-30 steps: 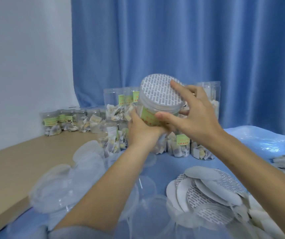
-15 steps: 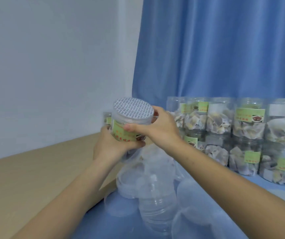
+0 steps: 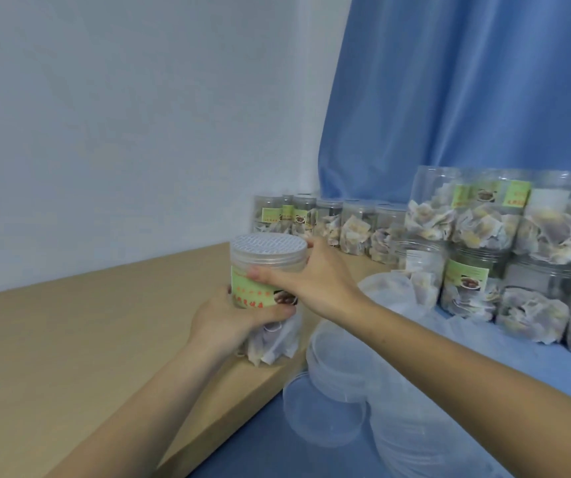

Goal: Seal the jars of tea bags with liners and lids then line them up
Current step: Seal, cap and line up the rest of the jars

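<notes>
A clear jar of tea bags (image 3: 266, 298) with a green label stands at the edge of the wooden ledge (image 3: 87, 339). Its clear lid (image 3: 269, 253) shows a white patterned liner underneath. My left hand (image 3: 232, 317) grips the jar's lower body. My right hand (image 3: 315, 279) holds the lid and upper wall, thumb in front and fingers behind. A row of sealed jars (image 3: 325, 220) lines the back of the ledge by the wall.
Stacked jars of tea bags (image 3: 505, 246) fill the right side on a blue cloth (image 3: 267, 453) before a blue curtain (image 3: 467, 81). Loose clear lids (image 3: 339, 381) lie piled just right of the ledge. The ledge's left part is bare wood.
Both hands have carried the jar leftwards and down, from mid-air onto the wooden ledge. The view swung left, so the pile of liners has left the frame.
</notes>
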